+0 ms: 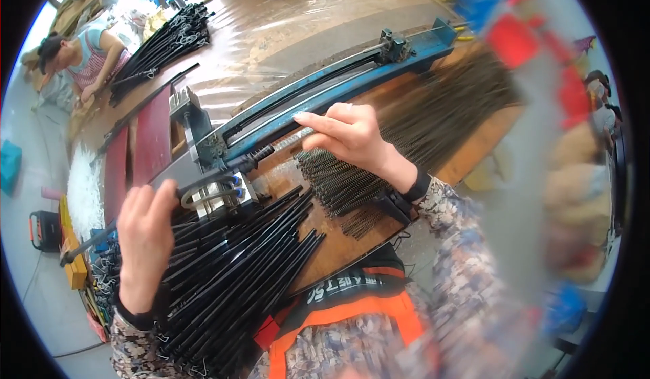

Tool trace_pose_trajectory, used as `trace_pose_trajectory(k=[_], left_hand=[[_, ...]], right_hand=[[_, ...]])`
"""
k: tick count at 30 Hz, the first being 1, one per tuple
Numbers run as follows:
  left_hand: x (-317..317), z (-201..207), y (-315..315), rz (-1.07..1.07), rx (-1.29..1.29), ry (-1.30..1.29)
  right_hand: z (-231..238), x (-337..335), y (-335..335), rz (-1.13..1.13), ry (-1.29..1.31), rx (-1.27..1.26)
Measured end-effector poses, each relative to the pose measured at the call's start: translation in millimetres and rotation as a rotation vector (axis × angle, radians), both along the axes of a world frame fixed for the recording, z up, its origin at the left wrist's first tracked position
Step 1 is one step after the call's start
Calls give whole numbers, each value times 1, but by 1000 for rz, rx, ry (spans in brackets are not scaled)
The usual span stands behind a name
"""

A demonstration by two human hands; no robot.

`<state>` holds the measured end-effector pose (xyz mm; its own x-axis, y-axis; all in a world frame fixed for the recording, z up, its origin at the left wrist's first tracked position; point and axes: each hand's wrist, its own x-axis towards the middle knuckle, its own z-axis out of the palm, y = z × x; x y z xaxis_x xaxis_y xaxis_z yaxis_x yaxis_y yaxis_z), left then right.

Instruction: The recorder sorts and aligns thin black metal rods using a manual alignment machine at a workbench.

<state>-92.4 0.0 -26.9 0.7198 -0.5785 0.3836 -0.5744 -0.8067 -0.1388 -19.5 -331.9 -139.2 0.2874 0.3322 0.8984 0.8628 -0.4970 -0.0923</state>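
My left hand (pixel 145 233) is closed around a long black rod (pixel 217 175), whose rear end sticks out past my wrist side to the lower left. At the rod's front end sits a light-coloured coil spring (pixel 292 139). The fingers of my right hand (pixel 347 135) are closed on the spring's far end, with the index finger stretched forward. Just beyond lies a long blue metal bench fixture (pixel 332 98) with a rail and clamps. Below my hands is a small metal block with blue fittings (pixel 237 191).
A thick bundle of black rods (pixel 230 277) lies in front of me. Many long springs (pixel 359 176) are piled to the right. More black rods (pixel 169 44) rest on the far left of the table (pixel 250 34), where a person (pixel 95 54) works. Dark red boards (pixel 152 135) lie left.
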Motion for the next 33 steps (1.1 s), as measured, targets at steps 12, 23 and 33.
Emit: trace_pose_trajectory(k=[12, 23, 33], left_hand=[[-12, 15, -17, -67, -71, 147], [-17, 65, 111, 312, -115, -329], [-79, 37, 164, 548, -230, -152]], right_hand=[[17, -12, 56, 120, -19, 88], [23, 57, 71, 143, 921, -75], [36, 95, 178, 480, 674, -83]])
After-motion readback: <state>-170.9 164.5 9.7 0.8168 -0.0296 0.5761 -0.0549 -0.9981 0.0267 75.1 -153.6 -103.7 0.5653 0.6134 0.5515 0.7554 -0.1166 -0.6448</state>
